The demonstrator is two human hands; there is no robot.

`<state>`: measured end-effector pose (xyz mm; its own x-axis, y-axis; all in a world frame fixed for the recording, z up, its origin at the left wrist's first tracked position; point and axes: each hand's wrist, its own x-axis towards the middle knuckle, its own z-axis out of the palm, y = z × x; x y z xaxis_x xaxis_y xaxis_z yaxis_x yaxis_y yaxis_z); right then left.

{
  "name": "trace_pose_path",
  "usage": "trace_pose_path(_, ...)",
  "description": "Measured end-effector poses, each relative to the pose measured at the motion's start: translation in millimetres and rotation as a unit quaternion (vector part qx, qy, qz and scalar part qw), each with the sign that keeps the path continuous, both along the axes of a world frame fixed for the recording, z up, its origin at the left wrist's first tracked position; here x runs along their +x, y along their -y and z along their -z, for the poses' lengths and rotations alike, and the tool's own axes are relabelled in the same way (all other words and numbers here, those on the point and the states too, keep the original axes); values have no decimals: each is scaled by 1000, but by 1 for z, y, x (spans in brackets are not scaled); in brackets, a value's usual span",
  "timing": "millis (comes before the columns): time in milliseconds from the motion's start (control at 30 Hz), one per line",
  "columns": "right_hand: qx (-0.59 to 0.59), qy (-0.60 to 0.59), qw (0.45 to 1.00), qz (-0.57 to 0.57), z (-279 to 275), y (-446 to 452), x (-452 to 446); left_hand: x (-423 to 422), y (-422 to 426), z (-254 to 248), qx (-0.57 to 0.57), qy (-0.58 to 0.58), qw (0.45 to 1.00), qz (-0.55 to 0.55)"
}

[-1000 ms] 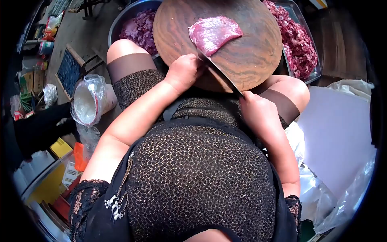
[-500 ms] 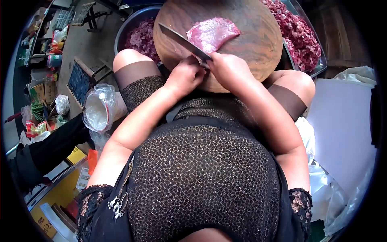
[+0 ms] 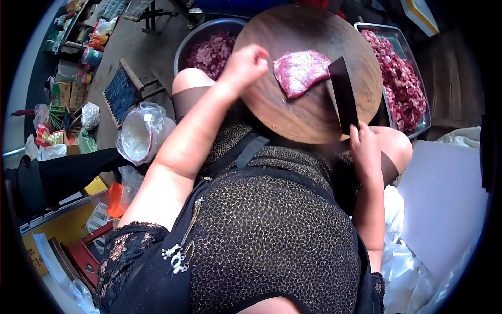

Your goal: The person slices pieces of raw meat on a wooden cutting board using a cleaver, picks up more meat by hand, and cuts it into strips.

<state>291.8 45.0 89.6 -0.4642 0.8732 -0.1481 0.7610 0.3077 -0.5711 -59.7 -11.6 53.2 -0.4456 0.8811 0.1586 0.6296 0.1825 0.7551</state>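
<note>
A slab of pink raw meat (image 3: 300, 72) lies on a round wooden board (image 3: 314, 118). My right hand (image 3: 364, 144) is closed on the handle of a knife (image 3: 343, 94); its broad dark blade points away from me over the board's right part, just right of the meat. Over the board's left edge, to the left of the meat, is my left hand (image 3: 247, 65), its fingers curled together. It does not touch the meat, and whether something small is in it cannot be made out.
Cut meat fills a metal bowl (image 3: 179, 57) at the back left and a metal tray (image 3: 424, 94) at the right. A plastic-lined bucket (image 3: 137, 137) and a small folding stool (image 3: 119, 97) stand at the left. Another person's dark-clothed leg (image 3: 78, 170) reaches in from the left.
My right hand has moved right with the knife, away from my left hand. My left hand has lifted up and away from it. The view has shifted, so the board appears further right and lower.
</note>
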Motion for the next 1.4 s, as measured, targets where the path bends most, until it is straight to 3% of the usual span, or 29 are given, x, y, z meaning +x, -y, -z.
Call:
trace_pose_path(33, -20, 8, 1000, 10, 0, 0, 0, -20, -3, -13, 17, 134, 991, -3)
trace_pose_path(100, 2, -8, 1000, -3, 9, 0, 4, -45, 2, -52, 119, 197, 973, -6)
trace_pose_path(167, 31, -18, 999, -4, 6, -1, 6, -89, 4, -53, 190, 117, 975, -8)
trace_pose_path(200, -20, -39, 999, 24, -1, 1, 2, -110, 2, -47, 199, 42, 978, -48)
trace_pose_path(233, -72, -60, 994, 51, -8, 1, 0, -122, 2, -46, 173, -53, 981, -65)
trace_pose_path(267, -149, -76, 983, 80, -14, 0, 0, -154, 0, -27, 74, -102, 992, -30)
trace_pose_path(300, -148, -72, 983, 85, -15, 0, 2, -183, -3, -2, -25, -151, 988, 6)
trace_pose_path(367, -155, -94, 980, 85, -15, -3, 3, -193, -6, 18, -132, 45, 983, -121)
trace_pose_path(400, -113, -79, 987, 79, -15, -3, 2, -198, -17, 25, -106, 20, 989, -99)
trace_pose_path(433, -114, -78, 986, 88, -13, -4, 0, -184, -27, 12, -81, -6, 994, -77)
trace_pose_path(500, 113, -27, 993, -1, -8, -10, -9, -123, -49, -12, 39, -254, 963, 85)
trace_pose_path(533, 88, -3, 996, 15, -17, -13, -22, -89, -59, -9, 49, -184, 966, 174)
trace_pose_path(567, 143, 22, 989, -14, -4, -20, -24, -53, -68, -8, 58, -111, 957, 260)
trace_pose_path(600, 161, 42, 986, -25, -3, -25, -31, -6, -77, -19, -60, 25, 972, 224)
trace_pose_path(633, 179, 63, 981, -37, -2, -28, -39, 28, -86, -30, -177, 159, 954, 180)
trace_pose_path(667, 202, 81, 975, -47, 2, -31, -44, 35, -94, 1, -46, -54, 958, 278)
trace_pose_path(700, 219, 94, 969, -59, 9, -35, -47, 40, -102, 32, 91, -264, 893, 352)
trace_pose_path(900, 229, 108, 963, -94, -2, -41, -48, 71, -96, 50, 172, -277, 896, 302)
trace_pose_path(1100, 172, 161, 965, -113, -10, -52, -51, 77, -96, 44, 141, -245, 922, 266)
trace_pose_path(1267, 38, 194, 973, -119, -19, -81, -58, 79, -101, 46, 150, -234, 925, 259)
trace_pose_path(1400, 62, 184, 966, -169, -15, -102, -84, 81, -99, 43, 150, -223, 929, 254)
